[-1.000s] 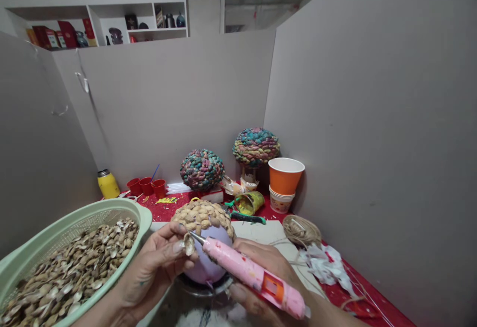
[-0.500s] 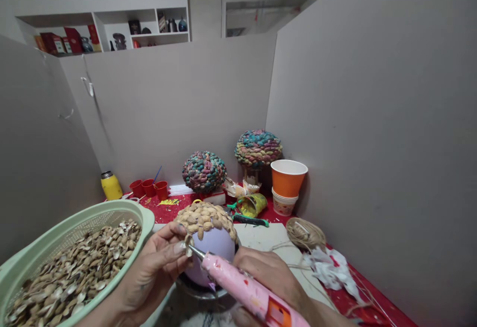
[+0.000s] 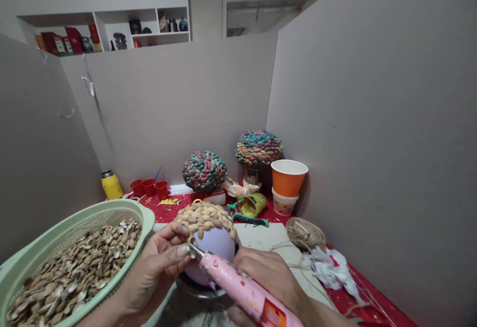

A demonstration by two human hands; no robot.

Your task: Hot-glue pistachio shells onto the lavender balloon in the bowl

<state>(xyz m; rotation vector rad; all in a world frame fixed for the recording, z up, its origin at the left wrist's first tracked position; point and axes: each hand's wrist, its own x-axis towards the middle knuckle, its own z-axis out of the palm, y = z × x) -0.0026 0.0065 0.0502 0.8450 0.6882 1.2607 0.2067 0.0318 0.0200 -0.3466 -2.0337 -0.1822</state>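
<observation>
My left hand (image 3: 158,267) pinches a small nut shell (image 3: 191,242) between thumb and fingers, right at the side of a lilac ball (image 3: 214,247) whose top is covered with glued shells. My right hand (image 3: 274,280) grips a pink glue gun (image 3: 242,289). Its metal nozzle touches the shell in my left fingers. The ball rests on a dark round stand below, mostly hidden by my hands.
A green colander (image 3: 48,247) full of shells sits at the left. Behind stand two painted shell balls (image 3: 204,170), stacked orange cups (image 3: 287,180), red cups (image 3: 149,188), a yellow bottle (image 3: 111,185), a twine coil (image 3: 304,232) and paper scraps (image 3: 331,265). Grey partition walls close in all around.
The glue gun has slid lower and toward me while its nozzle stays on the shell. My left fingers have closed a little more around the shell beside the ball.
</observation>
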